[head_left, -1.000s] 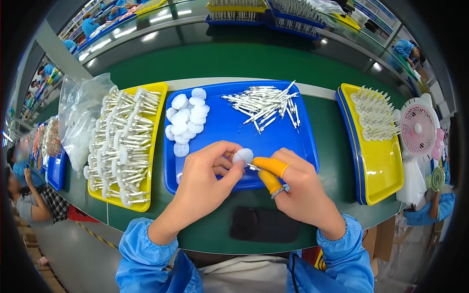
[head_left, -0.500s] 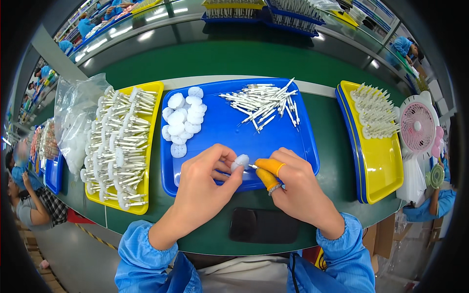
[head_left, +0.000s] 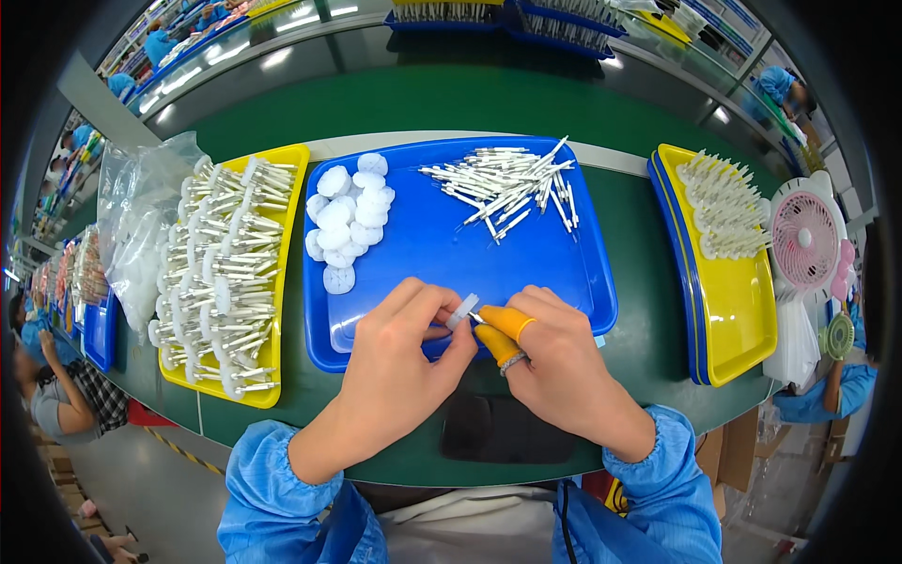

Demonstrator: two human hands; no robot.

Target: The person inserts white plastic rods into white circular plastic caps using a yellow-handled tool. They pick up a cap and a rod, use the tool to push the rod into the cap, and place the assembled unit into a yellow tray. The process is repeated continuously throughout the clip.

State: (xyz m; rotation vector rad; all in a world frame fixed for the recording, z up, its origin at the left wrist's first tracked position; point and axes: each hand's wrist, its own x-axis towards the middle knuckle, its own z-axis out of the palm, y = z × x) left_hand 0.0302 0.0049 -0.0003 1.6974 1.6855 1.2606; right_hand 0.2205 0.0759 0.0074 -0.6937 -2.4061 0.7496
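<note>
Over the near edge of a blue tray (head_left: 442, 273), my left hand (head_left: 390, 362) pinches a small white plastic disc (head_left: 460, 311) between thumb and fingers. The disc stands on edge, turned toward my right hand (head_left: 568, 357). Yellow finger cots cover the thumb and index finger of that right hand, closed on a thin white stick with a metallic end (head_left: 475, 319) that meets the disc; the contact is partly hidden. Inside the tray, a heap of white discs (head_left: 349, 214) lies at the left, and a loose pile of white sticks (head_left: 512, 193) lies at the far right.
A yellow tray (head_left: 291, 211) at left holds discs bristling with sticks, beside a clear plastic bag (head_left: 141, 226). Stacked trays (head_left: 738, 329) stand at right, near a pink-and-white fan (head_left: 806, 242). A black phone (head_left: 507, 430) lies in front of me. Other people sit farther off.
The disc has turned from partly face-on to edge-on in my left hand. My right hand has shifted slightly left, with the stick close against the disc. The view has moved a little.
</note>
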